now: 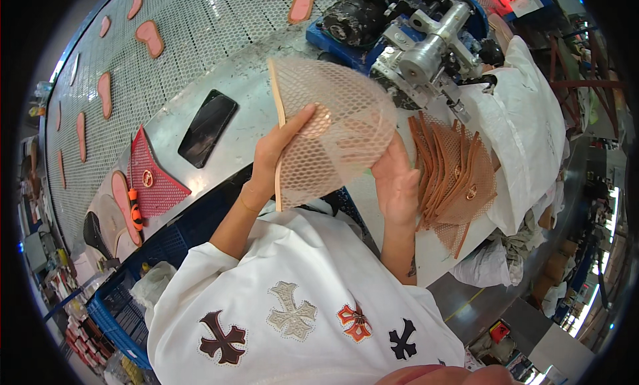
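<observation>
A beige mesh piece with a curved outline and a tan binding strip along its straight left edge is raised in front of me. My left hand grips that bound edge, its thumb lying on the front near a round, light-coloured ornament. At the lower right edge of the mesh is my right hand, palm up. Its stretched fingers pass behind the piece and show faintly through it. Beside the right hand lies a fanned stack of brown mesh pieces with brown binding; a gold-coloured ornament sits on the top one.
A black phone and a red mesh piece lie on the metal table, near an orange-and-black handled tool. Pink insoles rest on the mesh conveyor. A machine stands ahead, a white sack at right, a blue crate below left.
</observation>
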The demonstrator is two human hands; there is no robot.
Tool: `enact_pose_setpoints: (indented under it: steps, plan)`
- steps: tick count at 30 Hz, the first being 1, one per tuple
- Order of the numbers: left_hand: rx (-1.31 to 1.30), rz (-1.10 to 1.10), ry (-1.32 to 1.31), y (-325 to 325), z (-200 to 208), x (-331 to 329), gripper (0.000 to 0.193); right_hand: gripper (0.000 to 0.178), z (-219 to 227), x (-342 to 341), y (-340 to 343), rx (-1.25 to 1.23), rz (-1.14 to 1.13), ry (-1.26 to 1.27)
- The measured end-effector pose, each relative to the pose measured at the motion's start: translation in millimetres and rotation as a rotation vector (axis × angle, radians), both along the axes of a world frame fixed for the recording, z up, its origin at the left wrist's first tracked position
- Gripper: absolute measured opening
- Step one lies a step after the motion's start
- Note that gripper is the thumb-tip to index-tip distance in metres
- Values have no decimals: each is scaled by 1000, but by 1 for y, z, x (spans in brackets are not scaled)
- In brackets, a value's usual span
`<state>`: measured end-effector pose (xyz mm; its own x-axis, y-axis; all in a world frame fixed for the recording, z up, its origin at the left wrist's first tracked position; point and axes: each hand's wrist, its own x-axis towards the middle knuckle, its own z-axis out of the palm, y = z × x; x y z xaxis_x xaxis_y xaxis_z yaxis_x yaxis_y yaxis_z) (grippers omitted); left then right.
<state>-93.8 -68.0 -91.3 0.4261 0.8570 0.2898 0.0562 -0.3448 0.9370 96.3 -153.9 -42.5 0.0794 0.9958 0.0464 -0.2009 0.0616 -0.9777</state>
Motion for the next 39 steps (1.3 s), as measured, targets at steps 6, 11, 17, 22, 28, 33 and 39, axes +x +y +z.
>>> enact_pose_setpoints:
  steps: [6, 11, 17, 22, 28, 33, 39]
  plan:
    - [46, -24, -12, 7, -1, -15, 55, 113, -8, -6, 0, 29, 60, 70]
    - [92, 1, -117, 14, -5, -21, 49, 106, -19, -9, 4, 40, 72, 121]
    - [797, 420, 8, 104, 30, -57, 46, 87, -27, -25, -1, -188, -77, -62]
    - [862, 878, 209, 215, 48, -84, 56, 70, -47, -30, -8, -206, -23, -82]
    - [400, 485, 722, 295, -83, -135, 78, 44, -62, -33, -16, -321, 11, -241]
    - [279, 750, 746, 312, -89, -151, 69, 33, -73, -39, -27, -280, -117, -347]
    - [5, 1048, 776, 368, -87, -201, 68, 32, -89, -46, -17, -232, -203, -336]
